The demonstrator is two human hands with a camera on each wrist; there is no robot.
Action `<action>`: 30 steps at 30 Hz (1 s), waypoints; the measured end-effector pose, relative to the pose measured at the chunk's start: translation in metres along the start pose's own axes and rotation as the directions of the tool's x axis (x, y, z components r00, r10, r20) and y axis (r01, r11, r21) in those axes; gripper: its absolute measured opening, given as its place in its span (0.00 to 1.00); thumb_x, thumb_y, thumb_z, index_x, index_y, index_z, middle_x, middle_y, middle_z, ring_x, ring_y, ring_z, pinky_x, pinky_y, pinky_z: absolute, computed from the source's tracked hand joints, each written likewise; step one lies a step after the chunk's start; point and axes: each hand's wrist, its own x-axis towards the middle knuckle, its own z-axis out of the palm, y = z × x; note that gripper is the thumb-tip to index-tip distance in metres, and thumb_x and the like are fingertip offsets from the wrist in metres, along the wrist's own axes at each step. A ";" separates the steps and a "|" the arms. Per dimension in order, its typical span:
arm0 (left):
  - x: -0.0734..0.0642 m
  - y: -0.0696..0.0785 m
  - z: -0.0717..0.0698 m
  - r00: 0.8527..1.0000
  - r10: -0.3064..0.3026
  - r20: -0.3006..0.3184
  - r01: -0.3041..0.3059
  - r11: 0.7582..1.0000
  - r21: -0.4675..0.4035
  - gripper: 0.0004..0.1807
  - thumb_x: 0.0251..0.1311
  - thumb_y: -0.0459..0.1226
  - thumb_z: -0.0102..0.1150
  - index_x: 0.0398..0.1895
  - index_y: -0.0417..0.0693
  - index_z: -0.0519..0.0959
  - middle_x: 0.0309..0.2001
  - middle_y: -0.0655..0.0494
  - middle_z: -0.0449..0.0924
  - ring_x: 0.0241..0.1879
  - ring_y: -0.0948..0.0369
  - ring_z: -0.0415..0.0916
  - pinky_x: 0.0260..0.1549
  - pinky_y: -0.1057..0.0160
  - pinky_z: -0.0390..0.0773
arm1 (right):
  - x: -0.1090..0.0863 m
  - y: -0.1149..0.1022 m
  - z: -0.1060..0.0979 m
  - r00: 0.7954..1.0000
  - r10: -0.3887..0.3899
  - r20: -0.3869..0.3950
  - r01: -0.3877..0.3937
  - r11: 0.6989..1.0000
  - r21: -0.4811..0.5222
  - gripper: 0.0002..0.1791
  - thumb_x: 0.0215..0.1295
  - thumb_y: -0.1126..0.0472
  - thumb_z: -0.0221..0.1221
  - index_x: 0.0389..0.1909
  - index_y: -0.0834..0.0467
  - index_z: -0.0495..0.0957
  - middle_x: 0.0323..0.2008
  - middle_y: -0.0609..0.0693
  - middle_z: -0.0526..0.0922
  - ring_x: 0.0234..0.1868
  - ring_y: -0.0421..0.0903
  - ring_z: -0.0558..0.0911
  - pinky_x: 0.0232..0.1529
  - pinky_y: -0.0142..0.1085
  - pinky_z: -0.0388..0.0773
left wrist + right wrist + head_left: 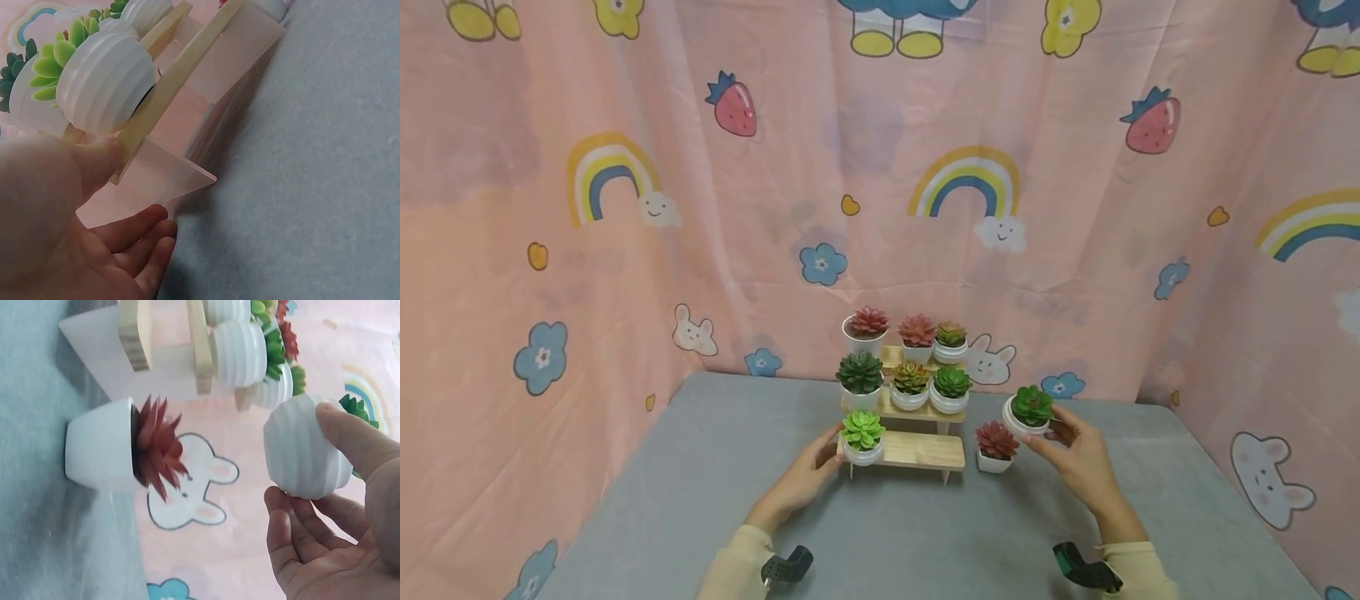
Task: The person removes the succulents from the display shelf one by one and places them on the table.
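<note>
My right hand point(1081, 463) pinches a white ribbed pot point(305, 450) with a green succulent point(1032, 404), thumb on one side and fingers on the other. It is held up in the air, right of the stand. Below and left of it, a red succulent in a square white pot point(996, 462) stands on the table. My left hand point(801, 477) is at the left end of the wooden stand's lowest step point(925, 451). Its thumb touches the board's end beside a light green succulent point(862, 429) in a ribbed pot; the other fingers are loosely bent beneath, holding nothing.
On the stand's middle step are a dark green succulent point(860, 373), a yellow-red one point(910, 377) and a green one point(952, 382). The top step bears two red succulents point(917, 331) and a greenish one point(951, 335). A pink patterned curtain point(880, 125) hangs behind the grey table point(722, 433).
</note>
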 end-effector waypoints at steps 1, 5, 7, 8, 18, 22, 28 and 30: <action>0.000 0.000 0.000 1.000 0.001 0.002 -0.001 1.000 0.002 0.33 0.78 0.41 0.49 0.81 0.50 0.54 0.72 0.35 0.66 0.71 0.38 0.65 0.68 0.38 0.68 | 0.000 0.001 -0.002 1.000 0.015 0.001 -0.015 1.000 -0.011 0.38 0.66 0.61 0.67 0.71 0.71 0.64 0.64 0.69 0.75 0.46 0.14 0.70 0.44 0.12 0.72; -0.001 -0.001 0.001 1.000 0.006 0.000 -0.006 1.000 -0.002 0.33 0.78 0.40 0.48 0.81 0.49 0.53 0.72 0.34 0.66 0.71 0.37 0.65 0.67 0.38 0.69 | 0.001 0.005 -0.008 0.997 0.074 0.018 -0.074 0.997 -0.032 0.39 0.66 0.59 0.67 0.72 0.71 0.62 0.65 0.70 0.74 0.44 0.14 0.69 0.44 0.12 0.71; -0.001 0.000 0.001 1.000 0.006 -0.004 -0.006 1.000 -0.004 0.33 0.77 0.40 0.48 0.81 0.49 0.54 0.71 0.33 0.66 0.71 0.37 0.66 0.67 0.38 0.70 | 0.001 0.007 -0.010 0.995 0.094 0.029 -0.093 0.995 -0.031 0.40 0.67 0.58 0.67 0.73 0.70 0.62 0.66 0.70 0.73 0.44 0.14 0.69 0.44 0.12 0.71; -0.001 0.000 0.001 1.000 0.006 -0.007 -0.006 1.000 -0.006 0.32 0.77 0.40 0.48 0.81 0.49 0.54 0.71 0.33 0.66 0.71 0.37 0.66 0.67 0.38 0.70 | 0.001 0.008 -0.011 0.994 0.102 0.033 -0.101 0.994 -0.031 0.41 0.67 0.57 0.67 0.73 0.70 0.61 0.67 0.71 0.72 0.44 0.13 0.69 0.44 0.12 0.71; -0.002 -0.001 0.002 1.000 -0.002 -0.008 0.002 1.000 0.022 0.33 0.78 0.44 0.48 0.81 0.49 0.53 0.71 0.34 0.67 0.70 0.38 0.67 0.66 0.40 0.71 | 0.002 0.028 -0.016 0.995 0.095 0.025 -0.095 0.995 -0.013 0.38 0.67 0.60 0.67 0.71 0.72 0.63 0.65 0.73 0.73 0.44 0.12 0.69 0.43 0.12 0.73; -0.002 -0.001 0.003 1.000 -0.002 -0.008 0.002 1.000 0.007 0.33 0.78 0.42 0.49 0.81 0.50 0.53 0.71 0.34 0.67 0.70 0.38 0.66 0.66 0.39 0.71 | 0.003 0.035 -0.016 0.994 0.109 0.022 -0.107 0.993 -0.058 0.38 0.67 0.60 0.67 0.70 0.74 0.64 0.65 0.75 0.73 0.49 0.23 0.78 0.43 0.13 0.75; -0.001 -0.001 0.002 1.000 0.000 -0.011 0.000 1.000 0.000 0.33 0.77 0.42 0.49 0.81 0.50 0.53 0.71 0.34 0.66 0.70 0.37 0.67 0.65 0.39 0.71 | 0.003 0.046 -0.015 0.987 0.154 0.047 -0.148 0.983 -0.108 0.39 0.67 0.61 0.66 0.70 0.77 0.61 0.64 0.78 0.71 0.61 0.66 0.80 0.45 0.24 0.83; 0.000 -0.001 0.002 1.000 -0.002 -0.016 0.002 1.000 0.002 0.33 0.77 0.42 0.49 0.81 0.51 0.54 0.72 0.35 0.66 0.70 0.38 0.67 0.66 0.39 0.71 | 0.002 0.050 -0.015 0.984 0.168 0.058 -0.160 0.980 -0.114 0.39 0.67 0.60 0.66 0.70 0.78 0.61 0.64 0.78 0.71 0.61 0.68 0.79 0.47 0.28 0.84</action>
